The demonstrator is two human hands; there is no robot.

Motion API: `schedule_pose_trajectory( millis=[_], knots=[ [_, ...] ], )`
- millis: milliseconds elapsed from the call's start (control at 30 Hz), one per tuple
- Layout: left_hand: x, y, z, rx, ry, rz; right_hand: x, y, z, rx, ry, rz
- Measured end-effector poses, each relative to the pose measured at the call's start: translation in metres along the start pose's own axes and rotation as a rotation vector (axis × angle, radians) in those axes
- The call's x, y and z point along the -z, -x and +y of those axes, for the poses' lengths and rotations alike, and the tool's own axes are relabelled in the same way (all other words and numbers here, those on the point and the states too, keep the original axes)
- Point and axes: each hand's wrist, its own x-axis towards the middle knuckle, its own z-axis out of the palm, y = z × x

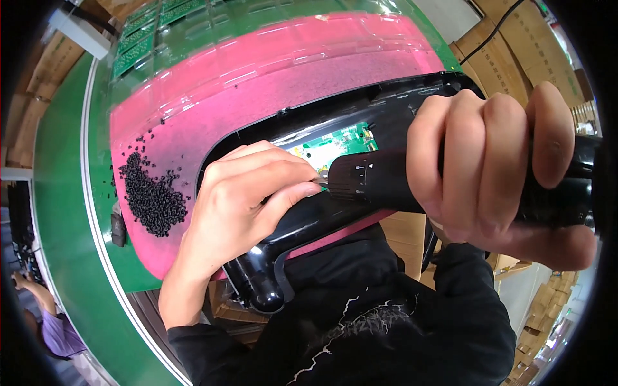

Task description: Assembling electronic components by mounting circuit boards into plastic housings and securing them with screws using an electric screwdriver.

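My right hand (486, 161) is wrapped round a black electric screwdriver (386, 177), which lies nearly level and points left. The short metal bit (322, 181) at its nose meets the pinched thumb and forefinger of my left hand (248, 199). Whether a screw sits between those fingertips is hidden. Beneath both hands lies a long black plastic housing (322, 222) with a rounded end toward me. Inside it, partly covered by my left hand and the screwdriver, is a green circuit board (344, 143).
A pink mat (257, 83) covers part of the green table (64, 167). On its left rests a heap of small black screws (154, 199). Clear plastic trays with green boards (138, 42) stand at the back. Cardboard boxes (505, 55) are stacked right; another person (55, 321) is far left.
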Motion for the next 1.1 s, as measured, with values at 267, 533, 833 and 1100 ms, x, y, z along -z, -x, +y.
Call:
schedule_pose_trajectory(
  millis=[267,533,833,1100],
  knots=[
    [0.0,-0.001,-0.003,-0.028,0.01,-0.036,0.001,-0.007,-0.003,-0.175,0.016,-0.124],
    [-0.004,0.002,-0.005,0.024,-0.245,0.072,-0.032,0.006,-0.001,-0.631,0.123,0.211],
    [0.003,-0.002,-0.006,-0.013,-0.312,0.21,-0.041,-0.005,0.024,-0.575,0.089,0.236],
    [0.016,0.003,-0.006,0.233,-0.558,0.067,-0.04,-0.003,0.029,-0.491,0.058,0.247]
  ],
)
